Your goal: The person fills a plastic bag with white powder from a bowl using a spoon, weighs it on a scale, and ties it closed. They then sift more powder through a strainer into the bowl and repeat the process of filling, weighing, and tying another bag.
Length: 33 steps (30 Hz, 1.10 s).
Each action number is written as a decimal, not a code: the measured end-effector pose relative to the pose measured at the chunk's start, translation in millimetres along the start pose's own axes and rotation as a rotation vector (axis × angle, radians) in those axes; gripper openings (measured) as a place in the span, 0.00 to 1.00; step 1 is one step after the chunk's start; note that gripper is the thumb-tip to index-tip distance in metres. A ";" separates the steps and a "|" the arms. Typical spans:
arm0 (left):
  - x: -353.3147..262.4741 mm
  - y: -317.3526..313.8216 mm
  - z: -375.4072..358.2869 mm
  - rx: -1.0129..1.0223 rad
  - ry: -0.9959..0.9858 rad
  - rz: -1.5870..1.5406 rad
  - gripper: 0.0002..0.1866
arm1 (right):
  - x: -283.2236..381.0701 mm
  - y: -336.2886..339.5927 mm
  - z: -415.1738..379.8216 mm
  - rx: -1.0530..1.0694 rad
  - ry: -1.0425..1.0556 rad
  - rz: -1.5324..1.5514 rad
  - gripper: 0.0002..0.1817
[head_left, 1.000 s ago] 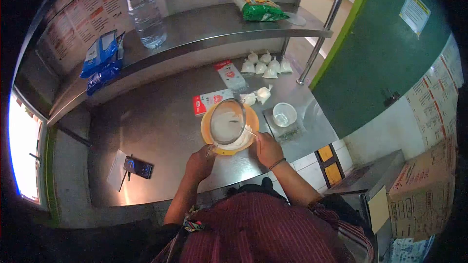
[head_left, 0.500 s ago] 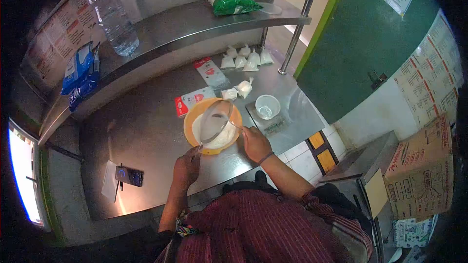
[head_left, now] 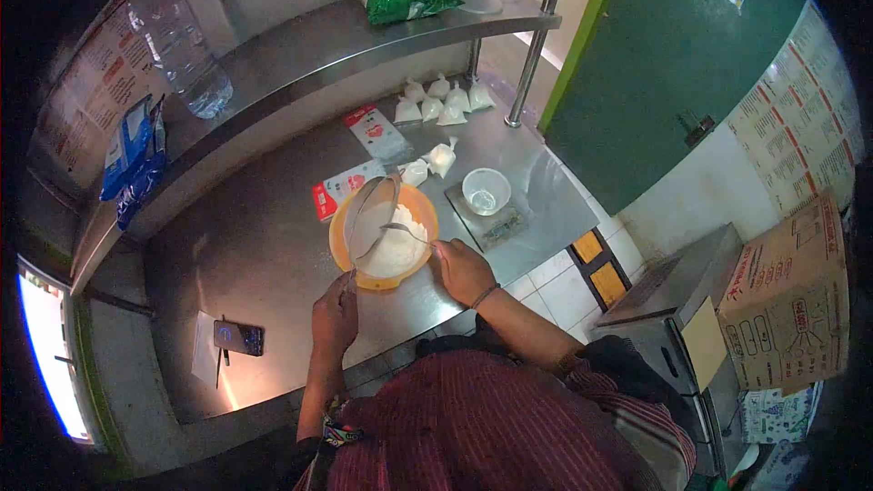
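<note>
My left hand (head_left: 336, 313) is closed around the handle of a round mesh sieve (head_left: 366, 221), which is tilted over the left side of a yellow-orange bowl (head_left: 391, 285). White powder (head_left: 401, 257) lies in the bowl. In my right hand (head_left: 464, 271) is a metal spoon (head_left: 415, 235), its head over the powder close to the sieve's rim. Right behind the bowl are a red-and-white packet (head_left: 338, 189) and tied bags of white powder (head_left: 441, 160). A clear plastic tub (head_left: 486, 192) stands right of the bowl on a flat scale-like plate (head_left: 496, 229).
Several more tied bags (head_left: 452, 109) and another red-and-white packet (head_left: 376, 133) sit farther back on the steel table (head_left: 236, 245). A phone (head_left: 239, 338) lies at left. The shelf (head_left: 300, 55) above holds a water bottle (head_left: 186, 55) and a green packet (head_left: 409, 2).
The sieve has tipped more steeply to the left. The spoon has come out over the powder beside it, and more powder shows in the bowl. The whole view has shifted slightly.
</note>
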<state>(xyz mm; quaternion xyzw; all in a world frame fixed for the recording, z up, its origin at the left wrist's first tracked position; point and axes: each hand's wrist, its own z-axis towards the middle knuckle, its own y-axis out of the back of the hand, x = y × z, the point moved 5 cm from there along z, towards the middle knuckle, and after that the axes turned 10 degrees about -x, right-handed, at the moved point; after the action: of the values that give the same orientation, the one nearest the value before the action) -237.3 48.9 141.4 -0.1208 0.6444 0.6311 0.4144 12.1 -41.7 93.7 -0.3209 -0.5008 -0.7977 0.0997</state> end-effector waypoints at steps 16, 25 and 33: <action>26.0 -10.0 -7.1 -0.058 0.137 -0.299 0.16 | -4.9 30.5 -5.4 -0.187 -0.130 0.340 0.17; 30.9 -15.4 -13.1 -0.018 0.290 -0.514 0.16 | -4.0 13.3 21.7 -0.006 -0.071 0.008 0.15; 48.0 -20.9 -19.6 -0.063 0.360 -0.538 0.17 | 21.3 13.5 58.7 0.143 -0.010 -0.182 0.15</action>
<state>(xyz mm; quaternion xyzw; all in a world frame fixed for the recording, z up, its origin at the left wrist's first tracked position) -260.7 45.1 90.8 -0.4093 0.6326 0.4870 0.4418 26.3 6.0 133.8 -0.2703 -0.5840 -0.7640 0.0471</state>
